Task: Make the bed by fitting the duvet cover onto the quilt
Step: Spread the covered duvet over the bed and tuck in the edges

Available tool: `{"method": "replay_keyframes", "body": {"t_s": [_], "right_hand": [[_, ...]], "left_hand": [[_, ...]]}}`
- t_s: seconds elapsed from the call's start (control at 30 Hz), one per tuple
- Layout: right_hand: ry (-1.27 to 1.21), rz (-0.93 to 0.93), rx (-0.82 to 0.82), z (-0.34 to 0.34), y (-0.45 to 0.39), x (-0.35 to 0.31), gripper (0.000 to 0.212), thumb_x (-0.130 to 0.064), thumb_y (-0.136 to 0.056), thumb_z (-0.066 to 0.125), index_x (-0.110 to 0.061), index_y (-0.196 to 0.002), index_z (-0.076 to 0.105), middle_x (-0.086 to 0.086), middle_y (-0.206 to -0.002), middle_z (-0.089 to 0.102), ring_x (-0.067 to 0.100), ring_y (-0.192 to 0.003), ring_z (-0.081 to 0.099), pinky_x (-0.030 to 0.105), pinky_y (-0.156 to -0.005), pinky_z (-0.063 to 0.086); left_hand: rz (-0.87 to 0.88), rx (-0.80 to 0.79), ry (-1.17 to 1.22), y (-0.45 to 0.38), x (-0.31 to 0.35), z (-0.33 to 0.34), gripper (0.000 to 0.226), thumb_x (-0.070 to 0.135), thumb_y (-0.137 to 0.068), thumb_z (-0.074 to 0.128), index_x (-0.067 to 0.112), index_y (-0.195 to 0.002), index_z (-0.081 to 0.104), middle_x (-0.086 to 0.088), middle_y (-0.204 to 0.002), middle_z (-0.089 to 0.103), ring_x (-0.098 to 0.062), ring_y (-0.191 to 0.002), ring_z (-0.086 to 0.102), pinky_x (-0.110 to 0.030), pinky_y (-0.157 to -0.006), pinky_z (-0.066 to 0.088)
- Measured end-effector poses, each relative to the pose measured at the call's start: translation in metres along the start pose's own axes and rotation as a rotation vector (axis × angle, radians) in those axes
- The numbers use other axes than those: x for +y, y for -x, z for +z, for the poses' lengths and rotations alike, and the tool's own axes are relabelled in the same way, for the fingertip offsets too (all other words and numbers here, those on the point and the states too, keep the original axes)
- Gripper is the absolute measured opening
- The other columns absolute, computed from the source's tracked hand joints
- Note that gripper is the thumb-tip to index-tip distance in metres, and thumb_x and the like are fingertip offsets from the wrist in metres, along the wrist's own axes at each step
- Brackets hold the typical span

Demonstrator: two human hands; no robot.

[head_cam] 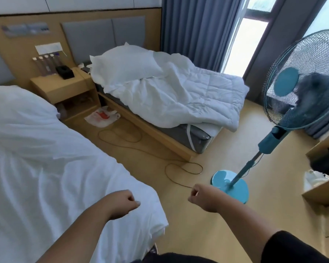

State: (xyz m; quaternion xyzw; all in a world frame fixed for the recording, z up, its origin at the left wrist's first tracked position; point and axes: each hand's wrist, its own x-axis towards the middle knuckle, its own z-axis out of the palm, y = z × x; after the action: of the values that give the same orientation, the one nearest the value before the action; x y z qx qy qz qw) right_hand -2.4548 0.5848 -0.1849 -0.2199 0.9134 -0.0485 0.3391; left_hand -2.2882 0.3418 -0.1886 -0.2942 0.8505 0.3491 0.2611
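**Both hands empty, far bed waiting, floor hazards lying between**

Taking the near bed (pixel 46 149) as landmark and reading left to right.

Hovering over its foot corner: left hand (pixel 122 203), fingers curled loosely inward, gripping nothing. Hanging just right of that corner, over bare floor: right hand (pixel 201 198), likewise loosely curled and carrying nothing.

Lying well beyond the near bed, across the aisle: quilt (pixel 207 95) spread over the far mattress, one corner drooping off the foot end, with the duvet cover (pixel 146 95) bunched on its pillow side, not yet pulled over it.

Risks, judging from here: catching a foot in the cable (pixel 182 168) looping across the aisle right of the near bed; slipping on the plastic bag (pixel 101 116) lying past its head end; knocking the fan (pixel 300 80) standing further right while shaking the cover out; dragging the drooping quilt corner onto the floor.

Containers: bedside cabinet (pixel 65 88) standing between the beds, holding a dark box and a row of bottles on top, its open shelf possibly holding more bottles, though too blurred for certainty. Plastic bag showing something red, contents unclear.
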Motion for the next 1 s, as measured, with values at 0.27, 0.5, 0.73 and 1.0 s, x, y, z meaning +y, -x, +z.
{"method": "replay_keyframes", "body": {"t_s": [0.27,0.5,0.73,1.0], "right_hand": [[-0.02,0.097,0.035,-0.088,-0.094,0.008,0.028,-0.046,-0.097,0.056,-0.024,-0.113,0.063,-0.005,-0.106,0.064,0.015,-0.099,0.059,0.028,-0.088,0.048],[-0.07,0.064,0.042,-0.136,-0.182,-0.012,0.026,-0.047,-0.093,0.055,-0.025,-0.104,0.063,-0.004,-0.1,0.065,0.016,-0.093,0.061,0.032,-0.084,0.052],[0.008,-0.095,-0.089,-0.181,-0.309,-0.043,0.019,-0.041,-0.089,0.06,-0.026,-0.098,0.065,-0.006,-0.097,0.068,0.016,-0.092,0.065,0.029,-0.077,0.052],[0.224,-0.285,-0.237,-0.289,-0.465,-0.082,0.014,-0.048,-0.092,0.062,-0.035,-0.094,0.06,-0.011,-0.095,0.064,0.008,-0.088,0.061,0.024,-0.082,0.052]], "left_hand": [[0.102,-0.037,-0.132,-0.136,0.065,-0.091,0.026,0.049,-0.097,0.052,0.024,-0.099,0.06,-0.006,-0.101,0.072,-0.013,-0.07,0.055,-0.025,-0.066,0.046],[0.169,0.01,-0.205,-0.211,0.105,-0.151,0.027,0.053,-0.097,0.051,0.029,-0.104,0.058,0.009,-0.1,0.064,-0.008,-0.091,0.06,-0.025,-0.077,0.05],[-0.032,0.023,-0.084,-0.281,0.093,-0.181,0.028,0.054,-0.094,0.052,0.029,-0.102,0.06,0.008,-0.098,0.066,-0.009,-0.092,0.064,-0.031,-0.086,0.055],[-0.242,0.138,0.089,-0.356,0.122,-0.249,0.03,0.056,-0.094,0.051,0.028,-0.102,0.058,0.004,-0.098,0.065,-0.013,-0.092,0.064,-0.032,-0.087,0.057]]}}
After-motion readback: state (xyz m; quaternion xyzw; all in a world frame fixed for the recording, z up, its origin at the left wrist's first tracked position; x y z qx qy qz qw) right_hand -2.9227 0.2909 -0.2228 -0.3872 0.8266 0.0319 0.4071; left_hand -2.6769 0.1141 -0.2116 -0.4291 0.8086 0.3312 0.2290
